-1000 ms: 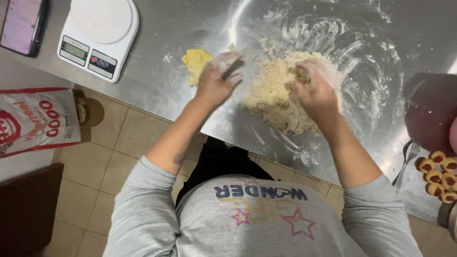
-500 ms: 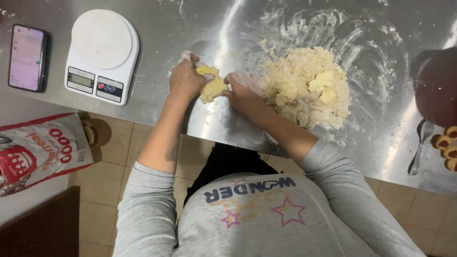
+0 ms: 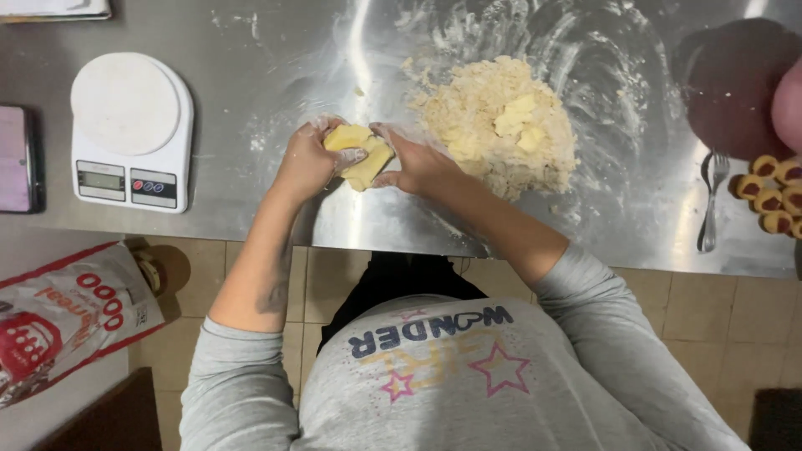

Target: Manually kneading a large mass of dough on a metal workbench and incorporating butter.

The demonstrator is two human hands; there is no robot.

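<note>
One head view looks steeply down, close above the steel table [image 3: 251,192].

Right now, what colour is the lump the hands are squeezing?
Pale yellow, like butter. The lump shows best in the head view, pressed between both hands.

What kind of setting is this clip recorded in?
Most likely a kitchen or small bakery prep area: a floured stainless-steel worktable, a white digital kitchen scale, and a crumbly dough pile, while both hands press a yellow butter block.
</note>
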